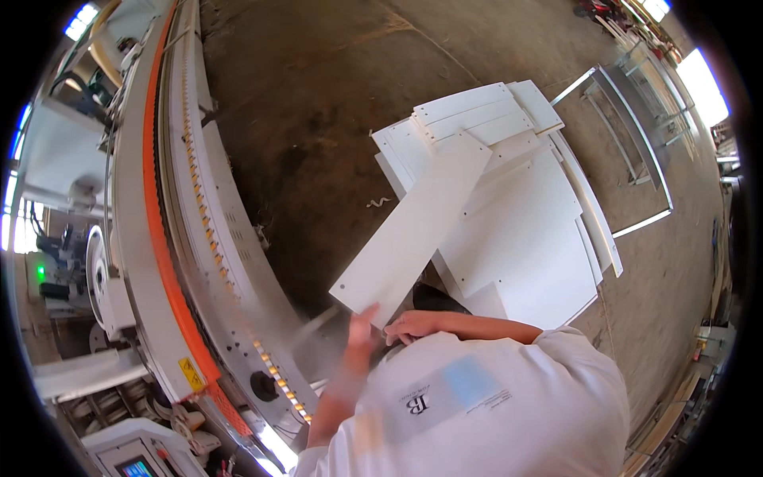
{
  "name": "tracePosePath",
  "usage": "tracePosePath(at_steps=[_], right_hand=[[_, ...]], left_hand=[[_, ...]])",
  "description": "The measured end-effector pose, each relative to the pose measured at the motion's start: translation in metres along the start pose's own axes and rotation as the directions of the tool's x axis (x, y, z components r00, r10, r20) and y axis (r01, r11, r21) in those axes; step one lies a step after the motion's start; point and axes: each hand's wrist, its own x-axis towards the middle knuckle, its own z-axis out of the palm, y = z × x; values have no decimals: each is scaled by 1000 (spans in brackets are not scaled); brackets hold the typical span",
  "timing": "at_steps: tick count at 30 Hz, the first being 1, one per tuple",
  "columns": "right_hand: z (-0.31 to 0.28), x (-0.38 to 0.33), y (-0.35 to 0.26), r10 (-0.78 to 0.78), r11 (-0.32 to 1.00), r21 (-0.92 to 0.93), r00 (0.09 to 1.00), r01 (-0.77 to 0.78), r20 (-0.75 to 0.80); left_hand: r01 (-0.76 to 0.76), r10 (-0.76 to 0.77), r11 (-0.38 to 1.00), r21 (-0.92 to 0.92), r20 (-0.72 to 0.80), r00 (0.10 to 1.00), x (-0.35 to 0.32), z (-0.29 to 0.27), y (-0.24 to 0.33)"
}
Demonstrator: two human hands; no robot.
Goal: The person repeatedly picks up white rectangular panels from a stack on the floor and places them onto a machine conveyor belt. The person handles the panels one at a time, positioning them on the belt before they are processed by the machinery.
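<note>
Head view: both hands held a long white panel (413,226) at centre frame.

The left hand (362,327) was blurred, its fingers pinching the panel's near edge; the right hand (413,326) curled beneath it, grip unclear. A stack of white boards (524,230) lay behind on the concrete floor (318,119), with an edge-banding machine (171,262) at left.
</note>
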Motion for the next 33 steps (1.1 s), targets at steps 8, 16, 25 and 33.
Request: tracePosePath(at_steps=[8, 16, 25, 33], right_hand=[[-108, -53, -17, -426, 815, -578, 630, -45, -649], [-258, -148, -27, -521, 724, -500, 98, -475, -848], [-177, -93, 49, -184, 970, -112, 355, 215, -916], [-64, -28, 80, -80, 920, 166, 583, 356, -809]], left_hand=[[-260, 257, 959, -109, -41, 966, -132, -37, 15], [-540, 531, 842, -1, -181, 828, -233, -299, -30], [-600, 470, 508, -619, -385, 794, -297, -216, 11], [-789, 487, 589, -173, -704, 517, -279, -297, -35]])
